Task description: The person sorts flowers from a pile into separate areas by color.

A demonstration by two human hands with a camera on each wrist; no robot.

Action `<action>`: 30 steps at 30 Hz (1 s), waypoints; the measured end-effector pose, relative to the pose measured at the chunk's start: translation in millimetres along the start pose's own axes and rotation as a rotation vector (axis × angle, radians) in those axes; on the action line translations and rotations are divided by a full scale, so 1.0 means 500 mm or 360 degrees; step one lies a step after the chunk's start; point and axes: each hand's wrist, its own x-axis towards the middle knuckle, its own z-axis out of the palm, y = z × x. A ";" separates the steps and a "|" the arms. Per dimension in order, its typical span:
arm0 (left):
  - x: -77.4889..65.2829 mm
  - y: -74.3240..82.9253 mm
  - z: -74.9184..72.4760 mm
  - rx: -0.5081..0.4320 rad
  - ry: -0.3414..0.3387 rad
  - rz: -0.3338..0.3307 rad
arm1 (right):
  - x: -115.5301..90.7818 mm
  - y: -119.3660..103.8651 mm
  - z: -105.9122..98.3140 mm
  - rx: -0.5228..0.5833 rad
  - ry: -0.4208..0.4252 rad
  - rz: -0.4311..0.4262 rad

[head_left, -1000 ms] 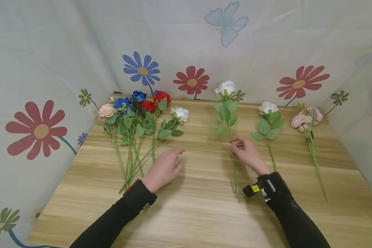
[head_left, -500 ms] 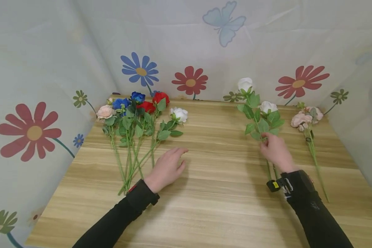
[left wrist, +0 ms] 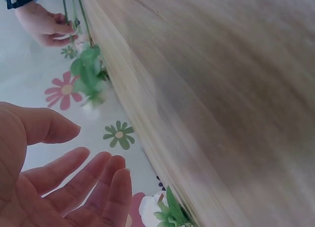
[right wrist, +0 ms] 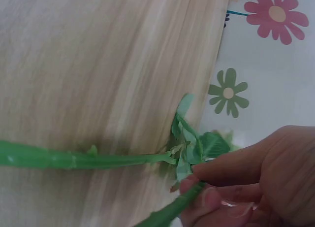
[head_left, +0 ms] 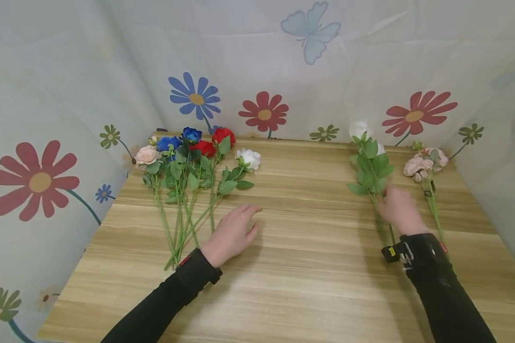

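Left of the pink flowers, our right hand pinches 1 green stem, 2 white roses beyond it.

Rear white rose, head view, three o'clock: hiding partly behind leaves. Right hand, there: showing blurred. Left hand, left wrist view, eight o'clock: being cropped. Green stem, right wrist view, six o'clock: being cropped.
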 end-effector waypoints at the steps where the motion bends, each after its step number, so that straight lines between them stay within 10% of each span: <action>1: 0.000 0.001 0.000 0.0001 -0.0007 -0.0003 | 0.001 0.003 -0.001 0.0003 -0.0053 0.0019; 18: -0.004 -0.002 0.005 0.0007 -0.0010 -0.0001 | -0.006 0.010 -0.020 0.0237 -0.0477 -0.0049; 30: -0.007 -0.006 0.010 -0.0003 -0.0043 -0.0011 | -0.007 0.036 0.010 0.0121 -0.0443 0.0022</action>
